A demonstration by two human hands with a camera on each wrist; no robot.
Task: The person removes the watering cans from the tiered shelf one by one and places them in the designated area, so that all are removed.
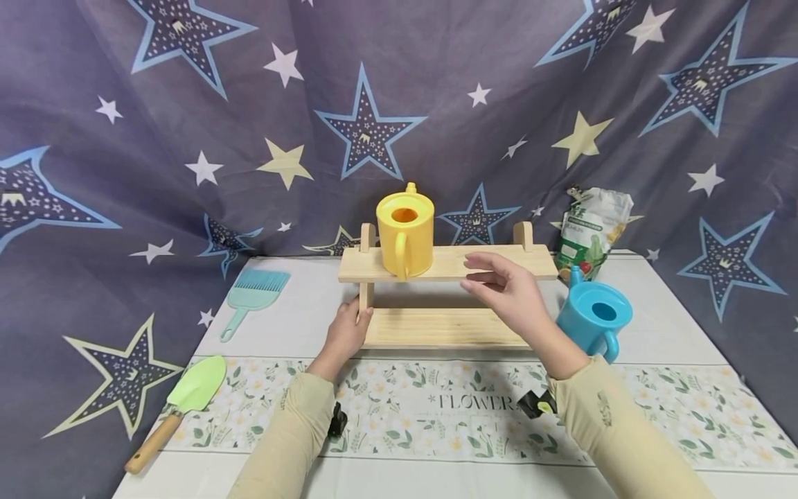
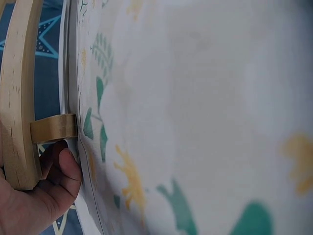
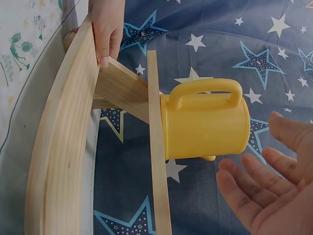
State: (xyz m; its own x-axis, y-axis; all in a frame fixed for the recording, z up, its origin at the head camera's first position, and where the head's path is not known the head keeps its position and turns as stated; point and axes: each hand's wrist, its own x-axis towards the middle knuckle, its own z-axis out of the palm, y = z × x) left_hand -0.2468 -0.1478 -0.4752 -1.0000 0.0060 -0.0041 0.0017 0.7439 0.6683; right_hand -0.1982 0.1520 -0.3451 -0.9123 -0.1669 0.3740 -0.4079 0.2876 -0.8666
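Note:
A two-tier wooden shelf (image 1: pixel 449 329) stands in the middle of the table. My left hand (image 1: pixel 345 331) grips its lower left end, with the fingers (image 2: pixel 66 171) curled round the wood in the left wrist view. On the left part of the top board (image 1: pixel 492 260) stands a yellow watering can (image 1: pixel 419 239), upright, handle toward me. My right hand (image 1: pixel 508 291) is in front of the top board, to the right of the can. In the right wrist view its fingers (image 3: pixel 249 188) are spread and loosely bent, apart from the can, holding nothing.
A blue watering can (image 1: pixel 595 315) and a plastic bag of plant soil (image 1: pixel 589 232) stand right of the shelf. At the left lie a teal dustpan-shaped tool (image 1: pixel 255 294) and a green trowel (image 1: pixel 196 384) with a wooden handle. A star-patterned curtain (image 1: pixel 399 41) hangs behind.

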